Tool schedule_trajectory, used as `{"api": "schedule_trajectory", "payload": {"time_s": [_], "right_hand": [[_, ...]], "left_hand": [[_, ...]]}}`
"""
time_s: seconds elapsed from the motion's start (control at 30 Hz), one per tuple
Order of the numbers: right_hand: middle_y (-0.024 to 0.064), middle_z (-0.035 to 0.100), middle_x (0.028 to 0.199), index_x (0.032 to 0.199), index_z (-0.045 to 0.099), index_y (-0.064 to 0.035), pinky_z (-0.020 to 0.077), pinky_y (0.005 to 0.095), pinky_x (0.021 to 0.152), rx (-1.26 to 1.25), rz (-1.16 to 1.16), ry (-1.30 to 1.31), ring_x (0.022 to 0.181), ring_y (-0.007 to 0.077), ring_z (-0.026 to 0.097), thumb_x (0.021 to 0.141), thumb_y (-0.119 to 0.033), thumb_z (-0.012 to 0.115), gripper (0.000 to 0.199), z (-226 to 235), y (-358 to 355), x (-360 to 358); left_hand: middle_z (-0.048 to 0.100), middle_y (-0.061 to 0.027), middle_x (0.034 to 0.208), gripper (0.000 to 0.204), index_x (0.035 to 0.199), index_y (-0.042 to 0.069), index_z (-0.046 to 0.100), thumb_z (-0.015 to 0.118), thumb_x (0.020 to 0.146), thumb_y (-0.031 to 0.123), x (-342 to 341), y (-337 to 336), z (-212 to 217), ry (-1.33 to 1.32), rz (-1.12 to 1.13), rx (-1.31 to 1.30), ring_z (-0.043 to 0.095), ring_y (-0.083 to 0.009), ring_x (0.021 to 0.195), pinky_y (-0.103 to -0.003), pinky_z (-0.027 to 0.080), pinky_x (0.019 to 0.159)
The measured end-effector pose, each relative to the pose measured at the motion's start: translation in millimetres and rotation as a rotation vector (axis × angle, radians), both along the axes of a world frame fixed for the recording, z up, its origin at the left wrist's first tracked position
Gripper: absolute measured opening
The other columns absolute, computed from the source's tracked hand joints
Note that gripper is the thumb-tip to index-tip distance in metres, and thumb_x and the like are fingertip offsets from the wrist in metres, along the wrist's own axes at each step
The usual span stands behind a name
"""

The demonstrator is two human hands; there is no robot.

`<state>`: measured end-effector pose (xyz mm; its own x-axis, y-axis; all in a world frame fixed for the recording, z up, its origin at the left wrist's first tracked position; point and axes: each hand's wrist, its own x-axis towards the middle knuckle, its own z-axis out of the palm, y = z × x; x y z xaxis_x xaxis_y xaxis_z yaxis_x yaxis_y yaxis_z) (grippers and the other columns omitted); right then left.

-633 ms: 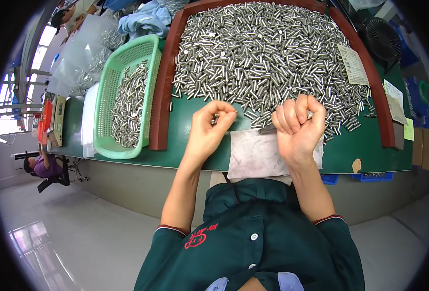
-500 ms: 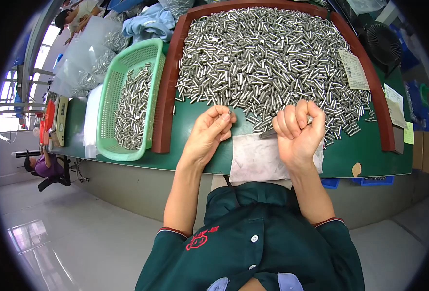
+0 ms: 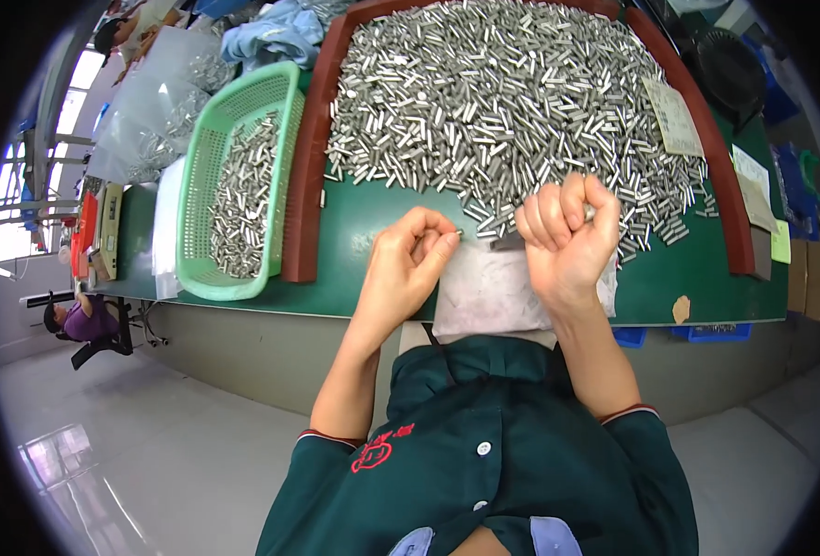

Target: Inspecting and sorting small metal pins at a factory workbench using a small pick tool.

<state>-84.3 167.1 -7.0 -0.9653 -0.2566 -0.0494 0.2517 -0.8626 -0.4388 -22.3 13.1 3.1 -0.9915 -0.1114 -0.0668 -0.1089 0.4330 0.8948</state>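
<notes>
Left hand [image 3: 408, 258]: fingers curled, thumb and forefinger pinching a pin [image 3: 459, 232] near the heap's [image 3: 512, 102] near edge. Right hand [image 3: 567, 236]: upturned fist, closed round a dark tool [image 3: 507, 243], over the cloth [image 3: 484, 296].

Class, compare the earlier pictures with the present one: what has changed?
The left hand has moved slightly rightward and toward the body. No taking hold or letting go is clear. The right hand stays closed; the pile of metal pins and the green basket look unchanged.
</notes>
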Motion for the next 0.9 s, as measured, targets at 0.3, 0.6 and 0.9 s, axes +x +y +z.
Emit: {"api": "schedule_trajectory", "payload": {"time_s": [0.3, 0.6, 0.9], "right_hand": [[-0.0007, 0.026, 0.041, 0.054, 0.028, -0.0105, 0.0164, 0.0236, 0.037, 0.066, 0.089, 0.051, 0.038, 0.0078, 0.017, 0.085, -0.020, 0.030, 0.033, -9.6, -7.7, 2.7], [-0.0021, 0.025, 0.040, 0.053, 0.029, -0.0117, 0.0163, 0.0242, 0.038, 0.163, 0.109, 0.098, 0.037, 0.0081, 0.017, 0.087, -0.024, 0.029, 0.036, -11.0, -11.3, 6.9], [-0.0023, 0.025, 0.040, 0.052, 0.028, -0.0121, 0.0161, 0.0242, 0.037, 0.153, 0.101, 0.059, 0.037, 0.0080, 0.017, 0.086, -0.023, 0.029, 0.036, -10.1, -13.1, 6.0]], "left_hand": [[0.047, -0.0107, 0.055, 0.007, 0.070, -0.001, 0.055, 0.062, 0.068, 0.002, 9.0, 17.0, -16.2, 0.111, -0.035, -0.293, 0.043, -0.0217, 0.045, -0.032, 0.036, 0.046], [0.049, -0.0101, 0.056, 0.008, 0.069, -0.001, 0.056, 0.063, 0.067, 0.001, 11.6, 18.7, -18.4, 0.137, -0.004, -0.301, 0.044, -0.0201, 0.045, -0.030, 0.036, 0.045], [0.048, -0.0095, 0.055, 0.008, 0.069, -0.001, 0.056, 0.064, 0.067, 0.001, 11.6, 17.8, -18.1, 0.143, -0.001, -0.300, 0.043, -0.0195, 0.045, -0.030, 0.036, 0.045]]}}
